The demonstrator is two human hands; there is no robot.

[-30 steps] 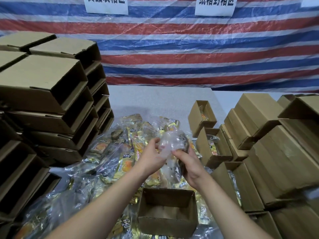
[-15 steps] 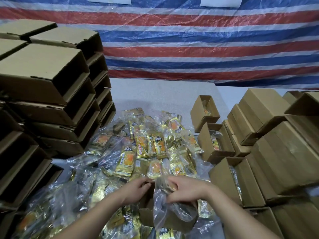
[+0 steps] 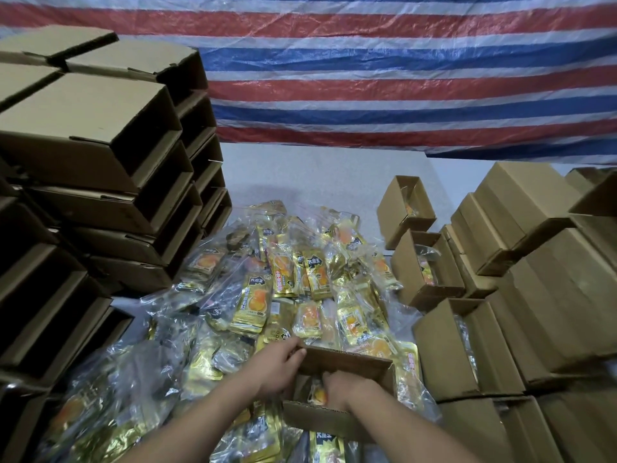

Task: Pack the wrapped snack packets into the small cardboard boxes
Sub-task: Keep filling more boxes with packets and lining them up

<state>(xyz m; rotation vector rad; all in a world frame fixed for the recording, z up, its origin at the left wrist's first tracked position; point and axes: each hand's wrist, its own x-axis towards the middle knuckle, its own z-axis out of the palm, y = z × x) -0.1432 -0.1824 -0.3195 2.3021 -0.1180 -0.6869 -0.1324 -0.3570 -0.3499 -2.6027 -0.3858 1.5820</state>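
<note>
My right hand (image 3: 337, 385) is now down inside the small open brown cardboard box (image 3: 347, 360) that sits nearest me on the heap, pressing a clear-wrapped yellow snack packet (image 3: 317, 394) into it. The fingers curl over the packet's wrapping, though the box wall hides their tips, so I cannot tell how tight the pinch is. My left hand (image 3: 280, 365) grips the box's far-left corner, thumb on the outer wall and fingers hooked over the rim, steadying it.

A second ago both hands held the crinkled clear bag up above the pile; half a second ago they had brought it down to the box mouth. Now the packet lies inside, so I judge this box is nearly loaded, with only the release left.

The loose heap of gold-and-orange foil snack packets (image 3: 283, 289) covers the grey tabletop (image 3: 317, 175) beyond. Filled open boxes (image 3: 427, 269) line the right; stacked empty cartons (image 3: 100, 155) stand left.
</note>
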